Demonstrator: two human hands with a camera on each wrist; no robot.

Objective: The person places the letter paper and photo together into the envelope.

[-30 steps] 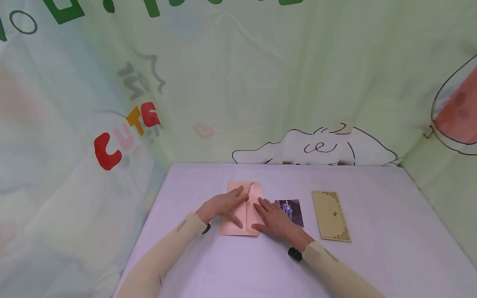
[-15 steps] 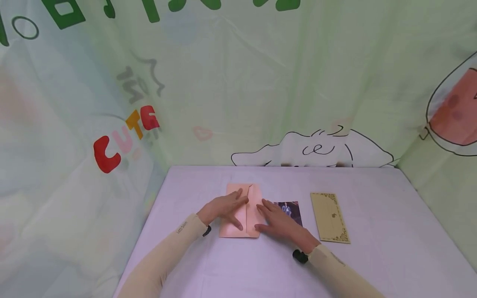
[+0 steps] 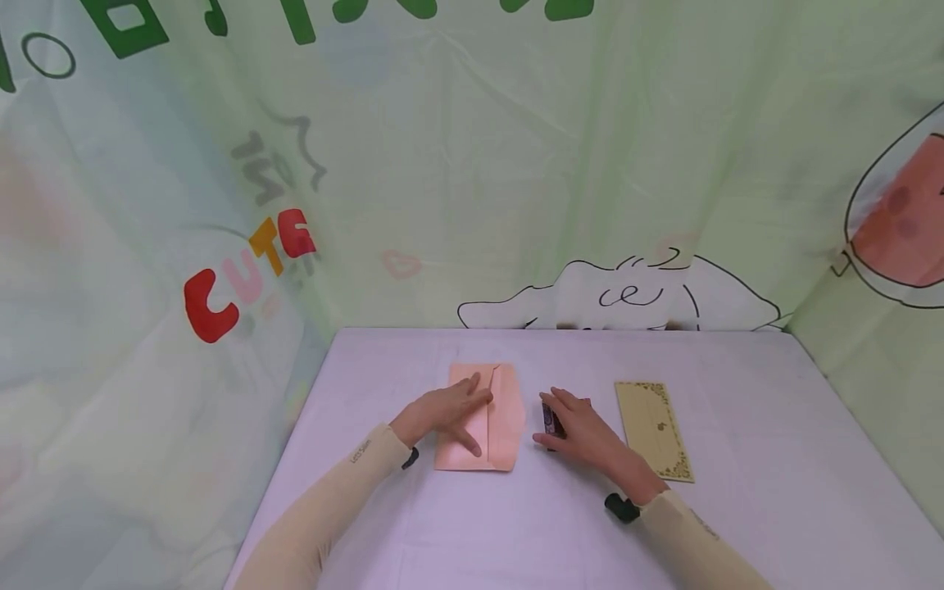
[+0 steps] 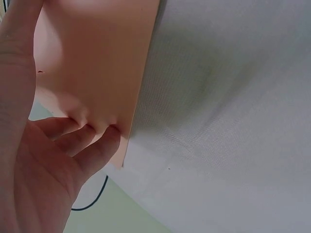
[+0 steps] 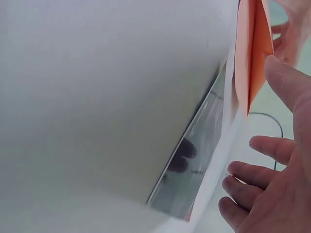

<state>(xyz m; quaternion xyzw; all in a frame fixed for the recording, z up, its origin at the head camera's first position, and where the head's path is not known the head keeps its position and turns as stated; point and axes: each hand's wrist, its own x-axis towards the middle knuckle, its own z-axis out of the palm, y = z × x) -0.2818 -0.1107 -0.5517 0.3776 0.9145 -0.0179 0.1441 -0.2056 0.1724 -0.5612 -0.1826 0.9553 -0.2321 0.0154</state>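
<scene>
Both arms come in from the bottom of the frame in cream sleeves, each with a dark band at the wrist. The left hand [image 3: 448, 412] lies flat, palm down, left of centre, fingers straight and spread, pointing toward the upper right. The right hand [image 3: 583, 434] sits just right of centre, palm down, fingers loosely bent with the tips low. The two hands are apart, not touching.

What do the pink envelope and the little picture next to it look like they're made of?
The pink envelope looks like matte paper: flat colour, no shine, and its flap shows a crisp fold, seen in the right wrist view. The picture seems to be glossy photo paper or thin coated card: its surface mirrors the fingers above it and it lies stiff and flat. Whether it is laminated I cannot tell.
</scene>
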